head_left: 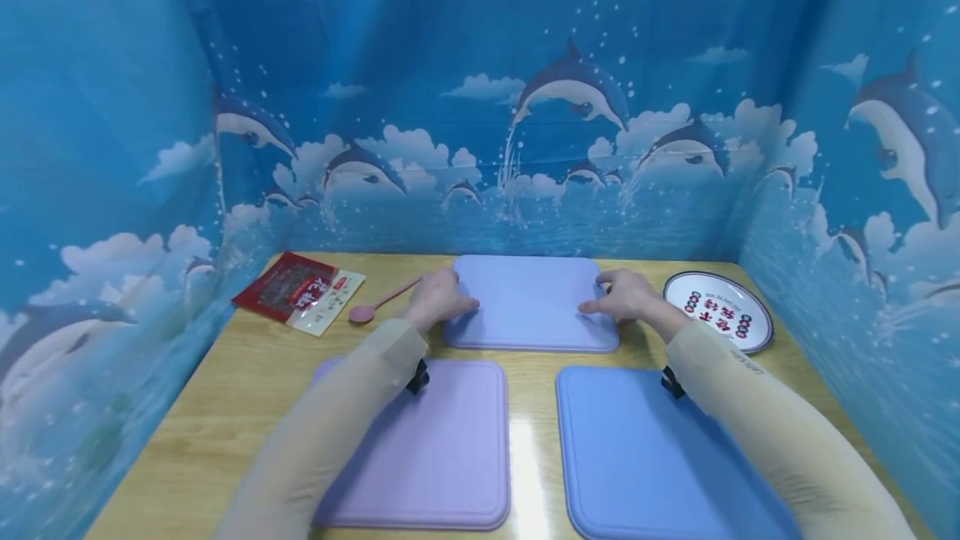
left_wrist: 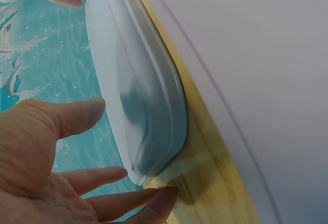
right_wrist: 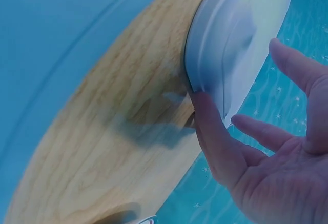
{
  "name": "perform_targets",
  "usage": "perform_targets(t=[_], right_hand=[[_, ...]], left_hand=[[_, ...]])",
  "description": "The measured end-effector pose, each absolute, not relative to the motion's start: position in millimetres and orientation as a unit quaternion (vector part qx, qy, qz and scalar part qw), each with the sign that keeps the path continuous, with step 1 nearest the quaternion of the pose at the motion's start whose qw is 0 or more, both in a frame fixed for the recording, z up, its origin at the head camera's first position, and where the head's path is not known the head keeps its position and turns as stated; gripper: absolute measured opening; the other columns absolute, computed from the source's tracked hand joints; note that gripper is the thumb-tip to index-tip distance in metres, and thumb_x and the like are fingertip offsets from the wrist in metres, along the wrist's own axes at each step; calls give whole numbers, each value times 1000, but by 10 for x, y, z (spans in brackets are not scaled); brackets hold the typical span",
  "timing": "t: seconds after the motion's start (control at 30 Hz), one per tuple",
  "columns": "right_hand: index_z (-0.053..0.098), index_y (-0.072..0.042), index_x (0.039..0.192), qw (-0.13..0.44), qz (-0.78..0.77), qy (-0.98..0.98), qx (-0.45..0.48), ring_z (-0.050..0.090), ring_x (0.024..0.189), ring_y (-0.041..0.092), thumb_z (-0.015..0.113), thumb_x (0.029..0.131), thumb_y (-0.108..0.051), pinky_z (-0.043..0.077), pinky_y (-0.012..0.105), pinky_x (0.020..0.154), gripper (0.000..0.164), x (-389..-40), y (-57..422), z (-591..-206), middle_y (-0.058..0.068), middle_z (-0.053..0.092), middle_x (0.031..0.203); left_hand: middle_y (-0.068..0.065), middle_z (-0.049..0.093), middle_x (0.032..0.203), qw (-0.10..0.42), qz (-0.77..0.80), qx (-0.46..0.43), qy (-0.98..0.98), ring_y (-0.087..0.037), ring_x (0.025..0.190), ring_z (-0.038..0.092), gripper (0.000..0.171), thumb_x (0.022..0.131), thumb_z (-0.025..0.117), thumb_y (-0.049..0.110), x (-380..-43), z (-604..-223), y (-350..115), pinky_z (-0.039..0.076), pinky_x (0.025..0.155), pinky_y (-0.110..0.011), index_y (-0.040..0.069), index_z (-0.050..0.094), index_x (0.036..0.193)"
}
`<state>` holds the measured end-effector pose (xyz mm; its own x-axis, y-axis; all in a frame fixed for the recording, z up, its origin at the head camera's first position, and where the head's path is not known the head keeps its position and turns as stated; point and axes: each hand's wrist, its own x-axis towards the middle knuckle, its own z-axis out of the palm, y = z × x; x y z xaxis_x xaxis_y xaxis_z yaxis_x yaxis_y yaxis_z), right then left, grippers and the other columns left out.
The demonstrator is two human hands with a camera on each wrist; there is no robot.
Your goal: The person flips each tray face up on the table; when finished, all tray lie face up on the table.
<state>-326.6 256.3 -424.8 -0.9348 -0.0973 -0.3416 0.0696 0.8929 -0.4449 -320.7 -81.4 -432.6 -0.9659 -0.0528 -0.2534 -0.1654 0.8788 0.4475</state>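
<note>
A pale periwinkle, rectangular, smooth board with rounded corners (head_left: 532, 304) lies along the middle of the far edge of the wood-grained counter (head_left: 217, 419). The person's left hand (head_left: 437, 300) is at the board's left end and the right hand (head_left: 630, 297) at its right end. The left fingers are spread apart, thumb held away from the rest, the tips around the board's end; whether they touch it I cannot tell. The right fingers are likewise apart, one fingertip at the board's rim and the thumb standing clear of the others.

Left of the left hand lies a dusty-pink, round-bowled spoon (head_left: 362, 313), its slim handle running toward that hand. Beyond it, by the counter's far left corner, a flat red-and-white printed packet (head_left: 302, 294) lies aslant. A round white plate with a dark rim and red lettering (head_left: 718, 312) sits near the far right corner. Nearer the front edge, a lilac rounded-corner board (head_left: 457, 440) lies to the left and a blue rounded-corner board (head_left: 637, 448) to the right, each partly under a cream sleeve (head_left: 360, 394).
</note>
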Motion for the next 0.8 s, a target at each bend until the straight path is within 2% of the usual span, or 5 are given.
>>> perform_targets(t=[0.17,0.27,0.43,0.63,0.8], right_hand=[[46,-1,169,177,-235,956,-9,75,93,26,87,98,-42,70,36,76,92,-3269,2568,-4245,34,58,158],[48,-2,168,175,-235,956,-8,75,95,26,91,94,-38,70,36,79,93,-3270,2562,-4256,33,59,157],[53,-3,165,163,-226,960,-6,74,102,27,95,90,-32,67,33,80,91,-3256,2543,-4269,32,57,161],[56,-1,162,161,-226,961,-8,74,94,25,95,89,-28,65,32,77,87,-3209,2507,-4247,33,52,167],[55,-3,163,169,-231,958,3,76,102,28,94,91,-28,67,35,83,86,-3200,2513,-4264,32,52,167]], left_hand=[[-12,74,113,126,228,-56,964,-24,90,69,50,102,83,38,-3242,-4319,-785,60,74,-34,5,70,138],[-10,73,106,131,228,-64,963,-22,86,68,44,102,82,36,-3235,-4303,-761,56,67,-32,6,72,133],[-8,72,102,125,243,-86,958,-21,84,66,37,103,79,32,-3205,-4272,-726,52,64,-30,6,72,128],[-7,65,91,97,301,-115,942,-20,75,63,18,105,70,20,-3266,-4321,-780,50,59,-28,5,73,115],[-12,80,111,53,331,-106,936,-24,88,71,29,100,66,14,-3483,-4517,-957,61,72,-34,3,81,123]])
